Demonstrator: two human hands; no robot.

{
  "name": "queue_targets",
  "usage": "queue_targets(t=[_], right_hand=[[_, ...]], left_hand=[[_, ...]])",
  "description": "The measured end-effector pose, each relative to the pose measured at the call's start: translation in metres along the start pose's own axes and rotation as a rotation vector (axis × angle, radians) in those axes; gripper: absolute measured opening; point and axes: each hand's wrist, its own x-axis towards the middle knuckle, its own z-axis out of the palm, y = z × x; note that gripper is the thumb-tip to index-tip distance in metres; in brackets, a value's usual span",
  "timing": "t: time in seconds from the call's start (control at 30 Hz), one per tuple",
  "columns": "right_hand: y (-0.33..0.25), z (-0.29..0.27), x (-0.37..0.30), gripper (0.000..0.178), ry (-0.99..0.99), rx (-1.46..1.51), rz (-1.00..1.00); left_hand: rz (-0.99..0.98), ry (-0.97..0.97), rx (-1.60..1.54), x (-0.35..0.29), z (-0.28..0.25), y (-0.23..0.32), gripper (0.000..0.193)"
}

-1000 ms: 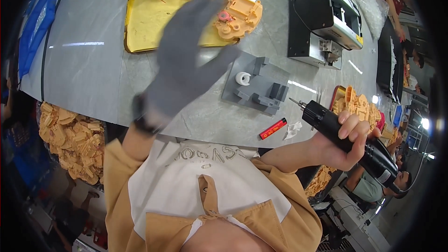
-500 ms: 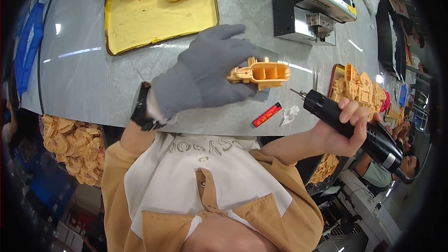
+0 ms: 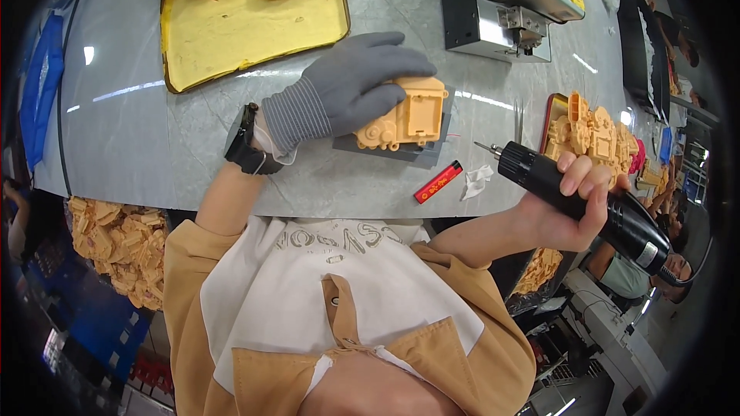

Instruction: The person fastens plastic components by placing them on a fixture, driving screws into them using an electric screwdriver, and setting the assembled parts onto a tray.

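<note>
My left hand [image 3: 356, 81], in a grey glove, is closed over the upper left of an orange plastic housing [image 3: 422, 114]. The housing lies over a dark grey pad [image 3: 437, 152] on the table, its square recess facing up and round bosses at its lower left. Part of it is hidden under my fingers. In my bare right hand [image 3: 580, 196] is a black electric screwdriver [image 3: 539, 176], gripped round its body. The bit points left toward the housing, apart from it, and a cord leaves the back end.
Near the table's front edge lie a red lighter [image 3: 438, 182] and a crumpled white scrap [image 3: 476, 182]. A yellow tray [image 3: 254, 38] with orange parts sits far left; a screw-feeder-like machine [image 3: 501, 11] stands far right. More orange parts [image 3: 597, 135] are at right, and a heap [image 3: 123, 250] at lower left.
My left hand has turned the housing from its edge-on position so the recessed face shows, laid over the pad. The screwdriver stays in my right hand, barely moved.
</note>
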Motion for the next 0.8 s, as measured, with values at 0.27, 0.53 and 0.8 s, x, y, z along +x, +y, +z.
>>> queue_targets(t=[0.27,0.53,0.8], right_hand=[[0.005,0.003,-0.004,0.037,-0.004,-0.028,0.061],[0.008,-0.012,-0.002,0.009,-0.031,0.016,0.117],[0.012,-0.006,0.043,0.019,-0.013,-0.103,-0.018]], left_hand=[[0.063,-0.053,-0.068,0.009,0.013,0.005,0.04],[0.154,0.335,0.266,0.002,0.011,0.041,0.048],[-0.181,0.124,0.426,-0.023,0.029,0.031,0.064]])
